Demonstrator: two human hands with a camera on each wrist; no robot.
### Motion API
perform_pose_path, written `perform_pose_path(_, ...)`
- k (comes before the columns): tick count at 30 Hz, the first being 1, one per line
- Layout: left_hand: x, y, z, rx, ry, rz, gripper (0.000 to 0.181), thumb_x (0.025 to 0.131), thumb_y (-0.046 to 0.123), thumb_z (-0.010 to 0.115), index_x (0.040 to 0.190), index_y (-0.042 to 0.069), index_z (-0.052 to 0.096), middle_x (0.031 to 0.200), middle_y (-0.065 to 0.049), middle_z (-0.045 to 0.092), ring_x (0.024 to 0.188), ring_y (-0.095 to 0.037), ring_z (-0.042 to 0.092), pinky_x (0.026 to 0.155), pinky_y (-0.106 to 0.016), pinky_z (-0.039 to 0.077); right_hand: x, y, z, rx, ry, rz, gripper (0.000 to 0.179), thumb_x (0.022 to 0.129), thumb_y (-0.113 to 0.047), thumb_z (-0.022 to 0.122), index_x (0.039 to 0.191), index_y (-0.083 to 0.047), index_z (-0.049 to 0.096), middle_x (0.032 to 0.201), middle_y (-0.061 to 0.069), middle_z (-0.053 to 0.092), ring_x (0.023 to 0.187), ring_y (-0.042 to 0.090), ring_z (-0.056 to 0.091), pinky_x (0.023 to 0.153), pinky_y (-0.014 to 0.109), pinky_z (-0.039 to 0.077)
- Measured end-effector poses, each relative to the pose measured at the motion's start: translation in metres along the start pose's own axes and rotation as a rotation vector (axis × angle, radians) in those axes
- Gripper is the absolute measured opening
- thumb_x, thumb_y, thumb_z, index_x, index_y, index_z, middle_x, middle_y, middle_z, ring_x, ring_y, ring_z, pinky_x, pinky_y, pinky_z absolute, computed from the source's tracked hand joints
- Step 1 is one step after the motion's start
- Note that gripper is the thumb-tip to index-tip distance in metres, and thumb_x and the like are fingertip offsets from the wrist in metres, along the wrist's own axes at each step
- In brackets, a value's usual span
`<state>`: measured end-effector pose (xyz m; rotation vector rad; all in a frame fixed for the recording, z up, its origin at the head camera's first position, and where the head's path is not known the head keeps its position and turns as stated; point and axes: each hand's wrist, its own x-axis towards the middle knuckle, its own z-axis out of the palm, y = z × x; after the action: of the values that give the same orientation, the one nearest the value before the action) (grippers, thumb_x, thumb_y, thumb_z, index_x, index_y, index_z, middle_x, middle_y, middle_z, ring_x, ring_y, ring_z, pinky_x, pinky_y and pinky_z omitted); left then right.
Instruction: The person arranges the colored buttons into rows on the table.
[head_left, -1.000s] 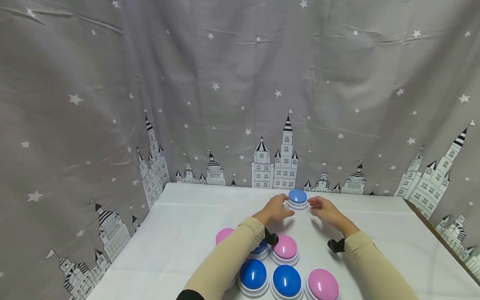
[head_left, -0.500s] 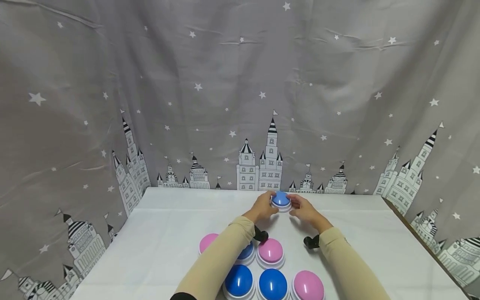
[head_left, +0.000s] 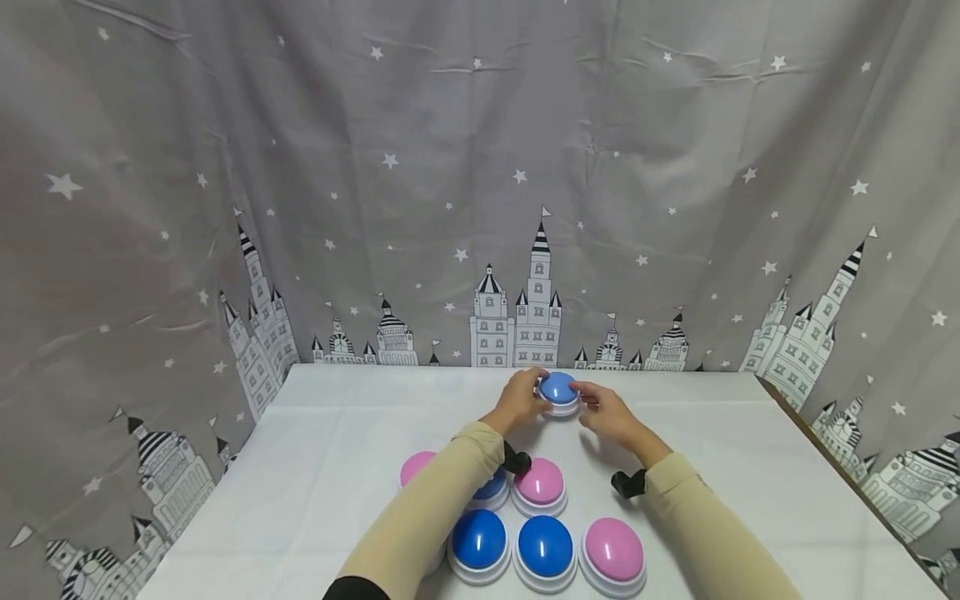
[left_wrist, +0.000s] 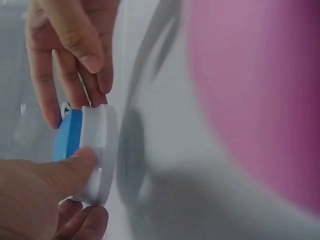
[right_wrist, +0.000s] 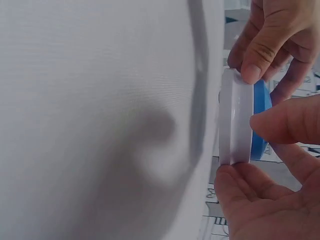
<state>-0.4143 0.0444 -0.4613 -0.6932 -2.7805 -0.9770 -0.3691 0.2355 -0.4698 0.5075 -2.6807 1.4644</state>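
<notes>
A blue-domed push button (head_left: 558, 388) with a white round base is near the back edge of the table, between both hands. My left hand (head_left: 519, 398) grips its left side; in the left wrist view the left thumb (left_wrist: 82, 162) presses on the white base and the other fingers curl behind it. At the button's right side is my right hand (head_left: 611, 414), its extended fingertips touching the dome and rim. In the left wrist view the right thumb (left_wrist: 91, 61) stands apart from the base. The base (right_wrist: 236, 115) appears slightly off the white cloth.
Closer to me stand several more push buttons: a pink one (head_left: 540, 483), a blue one (head_left: 545, 547), another blue one (head_left: 480, 540) and a pink one (head_left: 613, 550). My left sleeve partly hides others. A grey castle-print curtain (head_left: 420, 208) hangs behind the white-covered table (head_left: 337, 433).
The right hand has closed in from a small gap to touch the blue button. The left hand stays at its left side. The head view has swung a little, shifting the whole scene leftward.
</notes>
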Motion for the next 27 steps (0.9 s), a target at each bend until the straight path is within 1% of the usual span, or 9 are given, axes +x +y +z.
perform_pose_path(3,-0.008,0.009,-0.003,0.014,-0.005,0.044,0.057,0.071,0.017,0.078,0.121,0.007,0.054,0.099,-0.007,0.059,0.090,-0.017,0.055,0.078,-0.026,0.045,-0.013,-0.003,-0.008,-0.009,-0.005,-0.039,0.057,0.076,0.009,0.055,0.132,0.000,0.045,0.128,0.023,0.048,0.115,0.040,0.046,0.097,0.047,0.036)
perform_pose_path(7,-0.024,0.022,-0.004,0.024,-0.020,0.102,0.056,0.071,0.022,0.078,0.120,0.008,0.055,0.096,-0.006,0.058,0.088,-0.016,0.056,0.076,-0.024,0.044,-0.034,-0.005,-0.017,-0.024,-0.015,-0.062,0.055,0.077,0.008,0.058,0.130,0.000,0.046,0.130,0.021,0.048,0.114,0.039,0.048,0.096,0.046,0.038)
perform_pose_path(9,-0.033,0.028,-0.005,0.035,-0.033,0.120,0.056,0.071,0.023,0.078,0.120,0.009,0.055,0.097,-0.005,0.059,0.088,-0.016,0.055,0.076,-0.023,0.044,-0.046,-0.007,-0.019,-0.021,-0.020,-0.061,0.055,0.077,0.008,0.059,0.130,0.000,0.047,0.130,0.020,0.048,0.114,0.038,0.048,0.096,0.045,0.039)
perform_pose_path(12,-0.047,0.038,-0.005,0.051,-0.062,0.113,0.055,0.071,0.026,0.078,0.120,0.012,0.056,0.100,-0.004,0.059,0.089,-0.014,0.054,0.075,-0.024,0.044,-0.065,-0.013,-0.019,-0.019,-0.033,-0.057,0.054,0.078,0.008,0.060,0.129,0.000,0.048,0.129,0.020,0.049,0.113,0.038,0.049,0.095,0.045,0.039)
perform_pose_path(15,-0.061,0.046,-0.003,0.098,-0.105,0.107,0.055,0.071,0.028,0.078,0.120,0.014,0.056,0.100,-0.002,0.059,0.088,-0.011,0.053,0.075,-0.023,0.043,-0.084,-0.018,-0.018,-0.006,-0.055,-0.054,0.052,0.077,0.009,0.059,0.128,0.002,0.048,0.129,0.019,0.049,0.113,0.037,0.050,0.094,0.045,0.040)
perform_pose_path(21,-0.082,0.063,-0.002,0.149,-0.192,0.129,0.057,0.071,0.032,0.078,0.122,0.018,0.055,0.097,0.000,0.058,0.087,-0.009,0.053,0.074,-0.021,0.044,-0.119,-0.027,-0.023,0.032,-0.103,-0.063,0.051,0.076,0.011,0.056,0.127,0.006,0.047,0.127,0.023,0.049,0.111,0.040,0.050,0.092,0.047,0.040)
perform_pose_path(23,-0.088,0.067,-0.001,0.156,-0.208,0.134,0.057,0.071,0.033,0.078,0.122,0.019,0.055,0.098,0.001,0.057,0.087,-0.008,0.053,0.075,-0.021,0.044,-0.127,-0.028,-0.024,0.032,-0.119,-0.066,0.052,0.076,0.010,0.057,0.127,0.006,0.046,0.128,0.023,0.049,0.111,0.039,0.050,0.092,0.046,0.040)
perform_pose_path(27,-0.100,0.068,0.003,0.163,-0.234,0.140,0.058,0.071,0.036,0.078,0.122,0.021,0.055,0.098,0.004,0.057,0.087,-0.006,0.051,0.076,-0.021,0.044,-0.141,-0.028,-0.022,0.033,-0.145,-0.052,0.055,0.075,0.010,0.059,0.128,0.004,0.047,0.128,0.020,0.049,0.112,0.037,0.050,0.093,0.045,0.040)
